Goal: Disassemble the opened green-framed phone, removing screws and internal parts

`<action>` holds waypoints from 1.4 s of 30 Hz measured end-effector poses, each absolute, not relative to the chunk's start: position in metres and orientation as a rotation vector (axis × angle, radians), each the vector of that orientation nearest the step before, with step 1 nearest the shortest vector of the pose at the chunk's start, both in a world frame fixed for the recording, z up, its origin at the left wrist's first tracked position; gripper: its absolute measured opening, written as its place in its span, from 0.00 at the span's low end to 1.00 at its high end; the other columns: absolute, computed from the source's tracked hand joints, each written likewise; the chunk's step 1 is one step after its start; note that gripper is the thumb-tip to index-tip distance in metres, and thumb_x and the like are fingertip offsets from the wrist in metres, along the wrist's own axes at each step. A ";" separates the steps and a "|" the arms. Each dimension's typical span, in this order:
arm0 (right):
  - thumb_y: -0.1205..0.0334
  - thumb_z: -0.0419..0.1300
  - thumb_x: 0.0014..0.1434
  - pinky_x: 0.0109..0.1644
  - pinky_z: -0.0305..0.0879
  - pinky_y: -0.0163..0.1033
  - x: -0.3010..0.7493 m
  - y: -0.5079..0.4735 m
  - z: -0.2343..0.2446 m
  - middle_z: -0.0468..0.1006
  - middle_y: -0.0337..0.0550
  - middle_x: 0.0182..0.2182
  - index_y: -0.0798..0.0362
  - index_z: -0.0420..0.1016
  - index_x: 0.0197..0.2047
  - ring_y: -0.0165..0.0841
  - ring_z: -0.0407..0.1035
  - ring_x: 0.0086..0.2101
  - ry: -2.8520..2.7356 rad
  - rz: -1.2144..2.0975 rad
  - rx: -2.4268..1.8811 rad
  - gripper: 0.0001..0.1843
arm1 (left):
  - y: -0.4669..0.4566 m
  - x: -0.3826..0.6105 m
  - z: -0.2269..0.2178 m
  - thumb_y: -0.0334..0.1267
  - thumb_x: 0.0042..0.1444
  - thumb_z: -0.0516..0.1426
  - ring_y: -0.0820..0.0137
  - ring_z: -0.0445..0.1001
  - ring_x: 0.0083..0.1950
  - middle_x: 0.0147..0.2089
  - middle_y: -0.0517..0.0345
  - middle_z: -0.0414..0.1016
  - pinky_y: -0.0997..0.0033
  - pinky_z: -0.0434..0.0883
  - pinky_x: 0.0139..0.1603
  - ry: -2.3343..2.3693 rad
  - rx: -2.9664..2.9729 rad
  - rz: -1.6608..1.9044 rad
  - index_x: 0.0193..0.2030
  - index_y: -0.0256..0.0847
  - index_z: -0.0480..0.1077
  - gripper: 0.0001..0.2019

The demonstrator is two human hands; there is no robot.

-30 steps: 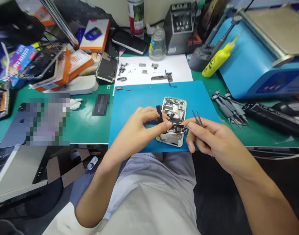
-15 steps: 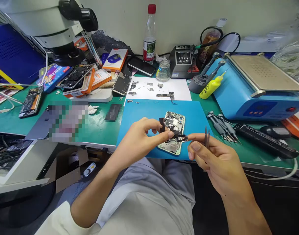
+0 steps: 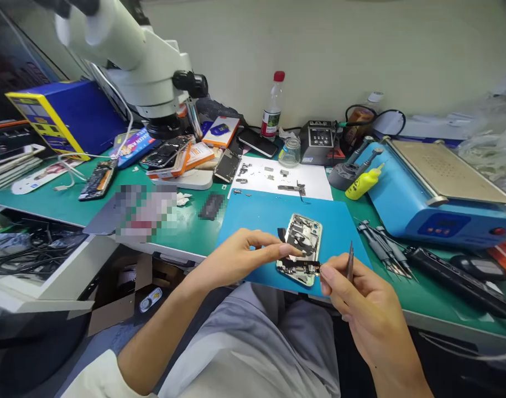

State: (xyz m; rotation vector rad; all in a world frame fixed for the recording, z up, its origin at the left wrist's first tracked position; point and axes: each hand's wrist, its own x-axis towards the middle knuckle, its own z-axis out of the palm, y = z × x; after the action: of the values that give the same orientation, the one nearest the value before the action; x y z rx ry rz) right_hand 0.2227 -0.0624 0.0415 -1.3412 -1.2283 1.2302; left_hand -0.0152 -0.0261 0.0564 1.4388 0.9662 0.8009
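A black flex cable (image 3: 304,264) with small metal parts stretches between my hands, over an opened phone housing (image 3: 309,232) with a pale green frame. My left hand (image 3: 246,255) is closed on its left part, thumb reaching out over the housing; the exact grip is hidden. A black end of the cable rises beside the index finger. My right hand (image 3: 360,296) pinches the cable's right end between thumb and index finger. The same hand keeps tweezers (image 3: 350,262) tucked in its fingers, tips pointing up. The housing lies on a blue mat (image 3: 253,215).
Small phone parts lie on white paper (image 3: 263,185) behind the mat. Left stand a microscope (image 3: 157,83), phone boxes (image 3: 198,155) and an open drawer (image 3: 49,276). Right are screwdrivers (image 3: 383,249), a yellow bottle (image 3: 363,182), a black handled tool (image 3: 460,282) and a blue heating plate (image 3: 435,199).
The view has tilted up and swung left, showing more of the microscope. My right thumb and index finger have closed on the cable's right end; my left thumb now extends past the cable.
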 end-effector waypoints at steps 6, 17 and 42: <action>0.30 0.76 0.57 0.21 0.54 0.34 0.235 -0.057 0.028 0.75 0.41 0.26 0.49 0.85 0.36 0.26 0.54 0.21 -1.258 1.250 -1.435 0.28 | -0.038 -0.033 0.049 0.53 0.70 0.69 0.56 0.85 0.52 0.48 0.53 0.92 0.60 0.74 0.52 1.177 1.419 1.009 0.55 0.46 0.85 0.16; 0.33 0.68 0.66 0.19 0.49 0.35 0.238 -0.010 0.031 0.72 0.39 0.23 0.48 0.87 0.37 0.28 0.52 0.19 -1.355 0.662 -1.479 0.26 | -0.029 -0.067 0.017 0.49 0.78 0.58 0.60 0.84 0.53 0.50 0.52 0.88 0.61 0.75 0.55 1.455 1.478 1.166 0.55 0.45 0.77 0.12; 0.29 0.76 0.54 0.25 0.60 0.30 0.292 0.009 -0.001 0.72 0.37 0.28 0.50 0.88 0.54 0.28 0.63 0.27 -1.017 0.860 -1.397 0.37 | -0.022 0.075 0.031 0.42 0.67 0.75 0.64 0.84 0.46 0.44 0.64 0.88 0.64 0.78 0.49 1.435 2.412 0.688 0.44 0.46 0.82 0.08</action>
State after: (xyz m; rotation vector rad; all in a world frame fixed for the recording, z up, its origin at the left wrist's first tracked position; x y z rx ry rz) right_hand 0.2921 0.0092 -0.0013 -1.3971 -1.0171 0.8598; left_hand 0.0748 -0.0222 0.0310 2.4119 1.4347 0.6881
